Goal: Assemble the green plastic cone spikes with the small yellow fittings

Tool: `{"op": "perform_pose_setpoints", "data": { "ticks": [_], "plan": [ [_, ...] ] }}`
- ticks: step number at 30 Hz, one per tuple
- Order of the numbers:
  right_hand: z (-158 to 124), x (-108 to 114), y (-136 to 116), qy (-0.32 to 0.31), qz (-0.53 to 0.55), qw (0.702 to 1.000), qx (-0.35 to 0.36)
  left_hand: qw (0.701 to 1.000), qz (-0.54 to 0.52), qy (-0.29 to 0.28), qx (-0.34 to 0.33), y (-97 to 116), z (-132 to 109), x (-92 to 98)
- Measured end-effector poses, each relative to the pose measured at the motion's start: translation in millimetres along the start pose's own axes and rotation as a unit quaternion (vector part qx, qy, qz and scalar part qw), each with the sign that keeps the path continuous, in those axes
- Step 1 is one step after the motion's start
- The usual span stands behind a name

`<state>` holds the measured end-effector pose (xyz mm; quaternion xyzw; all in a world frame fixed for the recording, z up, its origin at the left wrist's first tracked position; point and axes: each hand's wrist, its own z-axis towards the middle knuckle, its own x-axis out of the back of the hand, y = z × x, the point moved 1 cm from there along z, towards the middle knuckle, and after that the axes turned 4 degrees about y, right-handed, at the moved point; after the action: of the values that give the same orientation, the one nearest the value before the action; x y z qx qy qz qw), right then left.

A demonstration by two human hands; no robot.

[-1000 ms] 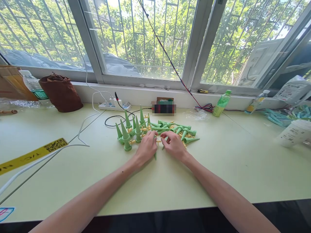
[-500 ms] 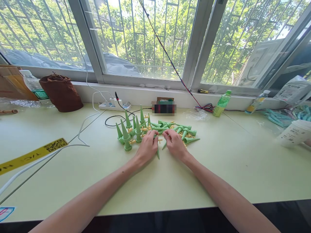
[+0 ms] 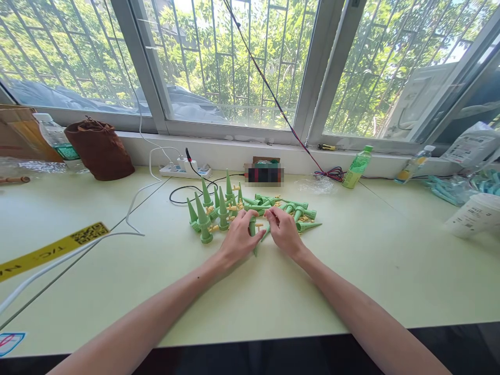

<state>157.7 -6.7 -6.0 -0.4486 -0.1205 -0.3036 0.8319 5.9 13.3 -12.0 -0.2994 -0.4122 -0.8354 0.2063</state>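
Observation:
My left hand (image 3: pixel 238 234) is curled around a green plastic watering spike (image 3: pixel 252 227), whose tip points down toward me and whose yellow valve sticks out to the right. Close beside it, my right hand (image 3: pixel 284 230) has thumb and forefinger pinched; whatever lies between them is too small to make out. Left of my hands, several green spikes (image 3: pixel 203 221) with yellow valves stand upright, points up. Behind and to the right of my right hand is a loose heap of green cones and caps (image 3: pixel 299 212) with small yellow parts among them.
At the back stand a power strip (image 3: pixel 167 171) with cables, a small box (image 3: pixel 263 174), a green bottle (image 3: pixel 357 167) and a brown drawstring bag (image 3: pixel 99 151). A white cup (image 3: pixel 474 216) is at the right. Yellow tape (image 3: pixel 54 250) and a white cable cross the left side.
My left thumb has moved away from the spike, so more of its upper part shows. My right hand has shifted very slightly, still pinched.

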Motion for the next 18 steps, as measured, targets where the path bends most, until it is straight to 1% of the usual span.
{"op": "perform_pose_setpoints", "data": {
  "ticks": [6,18],
  "plan": [
    [-1.5,-0.9,0.7,0.003,0.024,1.000,0.013,1.000,-0.002,0.013,-0.007,0.1,0.0,-0.6],
    [-2.6,-1.8,-1.5,-0.002,0.057,0.998,0.008,1.000,-0.012,0.023,-0.009,2.8,-0.7,0.6]
  ]
}}
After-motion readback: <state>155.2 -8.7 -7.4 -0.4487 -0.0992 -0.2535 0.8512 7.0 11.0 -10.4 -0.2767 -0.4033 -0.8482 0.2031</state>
